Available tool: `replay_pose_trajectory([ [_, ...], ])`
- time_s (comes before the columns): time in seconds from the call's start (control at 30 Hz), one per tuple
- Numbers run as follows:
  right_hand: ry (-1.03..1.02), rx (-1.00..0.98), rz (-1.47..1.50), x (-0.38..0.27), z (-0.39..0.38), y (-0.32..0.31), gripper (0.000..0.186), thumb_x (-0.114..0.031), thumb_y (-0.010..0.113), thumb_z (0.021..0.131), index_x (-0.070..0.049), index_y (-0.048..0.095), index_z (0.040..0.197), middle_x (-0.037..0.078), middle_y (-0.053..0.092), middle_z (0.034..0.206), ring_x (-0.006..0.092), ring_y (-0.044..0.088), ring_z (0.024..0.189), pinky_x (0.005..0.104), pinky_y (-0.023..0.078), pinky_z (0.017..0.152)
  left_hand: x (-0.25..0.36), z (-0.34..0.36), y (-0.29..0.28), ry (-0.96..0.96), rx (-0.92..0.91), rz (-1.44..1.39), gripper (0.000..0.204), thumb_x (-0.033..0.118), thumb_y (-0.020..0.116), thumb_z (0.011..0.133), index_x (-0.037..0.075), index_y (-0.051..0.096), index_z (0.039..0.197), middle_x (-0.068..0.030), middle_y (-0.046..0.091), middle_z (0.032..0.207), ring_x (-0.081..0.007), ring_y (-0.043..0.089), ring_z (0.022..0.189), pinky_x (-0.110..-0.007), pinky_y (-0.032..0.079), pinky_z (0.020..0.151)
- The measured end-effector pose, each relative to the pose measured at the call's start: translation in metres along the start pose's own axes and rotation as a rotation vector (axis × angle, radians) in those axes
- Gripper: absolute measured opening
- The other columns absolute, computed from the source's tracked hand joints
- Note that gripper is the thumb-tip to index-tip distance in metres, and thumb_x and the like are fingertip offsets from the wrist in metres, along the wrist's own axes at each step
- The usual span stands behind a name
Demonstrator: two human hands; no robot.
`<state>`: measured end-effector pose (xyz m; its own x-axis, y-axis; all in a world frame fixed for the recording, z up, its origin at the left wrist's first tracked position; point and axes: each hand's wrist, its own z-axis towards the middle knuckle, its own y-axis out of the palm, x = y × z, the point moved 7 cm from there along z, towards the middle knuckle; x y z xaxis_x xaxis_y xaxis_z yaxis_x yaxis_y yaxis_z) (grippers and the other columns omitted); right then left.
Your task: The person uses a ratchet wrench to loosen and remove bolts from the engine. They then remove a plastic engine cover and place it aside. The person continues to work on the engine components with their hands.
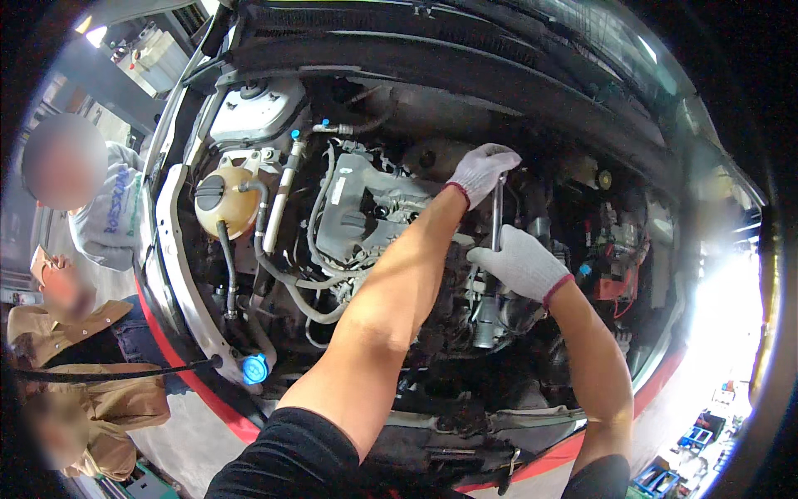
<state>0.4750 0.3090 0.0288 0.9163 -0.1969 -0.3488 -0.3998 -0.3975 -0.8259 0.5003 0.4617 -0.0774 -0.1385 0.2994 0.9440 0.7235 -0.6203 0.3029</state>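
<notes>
Head view: tan reservoir (239, 209) (black-capped) mounted left of grey engine cover (356, 196). Right of that cover, far end of metal bar (498, 214) met by gloved left hand (485, 175), grip cannot be told; near end grasped by gloved right hand (524, 263).

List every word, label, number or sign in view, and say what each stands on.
Bystander's grey sweatshirt: large printed lettering, not copied out here.
Engine cover: a small white label, too small to read.
Blue filler cap: pale markings, too small to read.
Metal bar tool in the gloved right hand: no marking can be made out.
</notes>
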Motion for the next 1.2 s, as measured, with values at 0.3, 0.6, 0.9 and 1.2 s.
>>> replay_pose_trajectory([
  [0.3, 0.388, 0.502, -0.495, 0.155, 0.009, -0.038, 0.035, -0.026, 0.065, 0.090, -0.004, 0.066, 0.117, 0.021, 0.068, 0.115, 0.0365, 0.064, 0.115, 0.0509, 0.051, 0.095, 0.001, -0.003, 0.036, 0.238, -0.149, 0.284, 0.035, 0.029, 0.071, 0.091, 0.005, 0.071, 0.117, -0.0101, 0.072, 0.102, -0.0240, 0.067, 0.098, -0.038, 0.054, 0.088],
  [0.6, 0.288, 0.167, -0.242, 0.103, 0.029, -0.017, 0.037, -0.027, 0.064, 0.087, 0.000, 0.067, 0.112, 0.029, 0.068, 0.112, 0.0457, 0.066, 0.105, 0.0524, 0.052, 0.093, -0.007, 0.002, 0.012, 0.011, 0.035, 0.033, 0.035, 0.034, 0.070, 0.090, 0.004, 0.072, 0.107, -0.0068, 0.068, 0.089, -0.0156, 0.062, 0.078, -0.034, 0.052, 0.070],
  [0.9, 0.327, 0.186, -0.122, 0.109, 0.039, -0.002, 0.030, -0.016, 0.064, 0.089, 0.006, 0.057, 0.108, 0.032, 0.069, 0.105, 0.0485, 0.067, 0.103, 0.0499, 0.057, 0.088, -0.014, 0.015, 0.008, 0.081, 0.160, 0.086, 0.033, 0.029, 0.076, 0.087, 0.003, 0.067, 0.106, -0.0083, 0.070, 0.092, -0.0185, 0.063, 0.082, -0.037, 0.053, 0.077],
  [1.2, 0.269, 0.273, -0.682, 0.273, 0.096, -0.047, 0.035, -0.012, 0.041, 0.104, -0.006, 0.068, 0.126, 0.017, 0.073, 0.119, 0.0390, 0.070, 0.105, 0.0486, 0.055, 0.089, 0.002, 0.001, 0.070, -0.105, -0.200, 0.112, 0.029, 0.027, 0.073, 0.092, 0.003, 0.069, 0.107, -0.0109, 0.071, 0.098, -0.0219, 0.065, 0.092, -0.038, 0.052, 0.082],
])
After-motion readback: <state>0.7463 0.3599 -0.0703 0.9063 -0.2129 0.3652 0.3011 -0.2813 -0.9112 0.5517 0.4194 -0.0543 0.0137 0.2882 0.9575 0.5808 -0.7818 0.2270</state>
